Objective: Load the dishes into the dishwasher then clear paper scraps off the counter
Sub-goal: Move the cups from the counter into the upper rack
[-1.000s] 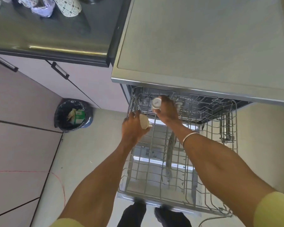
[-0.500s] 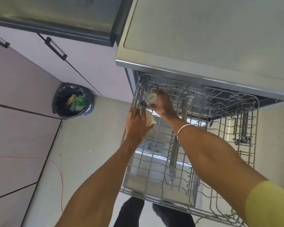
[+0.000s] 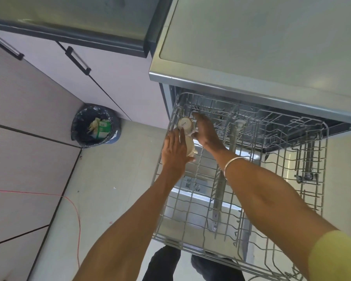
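Note:
The dishwasher's grey wire upper rack is pulled out in front of me. At its back left corner my right hand grips a white cup, held upside down so its labelled base faces me. Just in front of it my left hand holds a second, cream cup against the rack's left side, and its forefinger reaches up to touch the white cup's base. Most of the cream cup is hidden under my palm.
The dishwasher's steel top overhangs the rack's back. A black-lined bin with rubbish stands on the floor to the left, below the cabinet doors. A thin red wire lies across the floor tiles. My feet show under the rack.
Both hands have moved a little left and back towards the rack's rear left corner with their cups. My left forefinger now touches the white cup's base. My view has tilted down.

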Motion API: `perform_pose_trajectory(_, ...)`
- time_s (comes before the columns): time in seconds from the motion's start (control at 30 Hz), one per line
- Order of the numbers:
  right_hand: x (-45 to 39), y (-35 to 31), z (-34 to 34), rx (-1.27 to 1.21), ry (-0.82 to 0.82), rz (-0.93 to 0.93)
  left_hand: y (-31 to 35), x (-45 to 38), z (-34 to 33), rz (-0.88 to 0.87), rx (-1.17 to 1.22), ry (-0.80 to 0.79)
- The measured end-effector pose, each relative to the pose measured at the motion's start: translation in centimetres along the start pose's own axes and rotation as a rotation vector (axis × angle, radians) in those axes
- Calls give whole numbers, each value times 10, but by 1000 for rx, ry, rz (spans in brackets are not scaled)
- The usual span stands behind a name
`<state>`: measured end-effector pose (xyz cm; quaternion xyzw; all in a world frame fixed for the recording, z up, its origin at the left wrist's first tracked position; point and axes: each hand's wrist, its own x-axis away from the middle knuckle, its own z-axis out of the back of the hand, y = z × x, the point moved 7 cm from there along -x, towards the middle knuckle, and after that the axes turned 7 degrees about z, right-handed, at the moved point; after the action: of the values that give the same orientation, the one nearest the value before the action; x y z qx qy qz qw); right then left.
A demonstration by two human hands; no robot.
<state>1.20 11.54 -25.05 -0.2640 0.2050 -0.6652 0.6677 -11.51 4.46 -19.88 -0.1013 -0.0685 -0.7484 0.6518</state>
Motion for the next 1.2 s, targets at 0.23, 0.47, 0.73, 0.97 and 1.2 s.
perform_pose_trajectory(0.23, 42, 19, 59, 142, 21, -42, 1, 9, 10, -21, 17, -67)
perform_pose_trajectory(0.47, 77, 1, 111, 158, -78, -166, 6, 30, 61, -89, 112, 2)
perform_pose_trajectory(0.73, 127, -55, 157, 147, -90, -236, 24, 73, 117, -237, 121, -67)
perform_pose_trajectory(0.97, 182, -106, 186, 172, -160, -260, 30, 127, 147, -154, 332, -106)
perform_pose_trajectory(1.2, 228, -135, 206, 184, -92, -187, 30, 166, 176, -149, 360, -126)
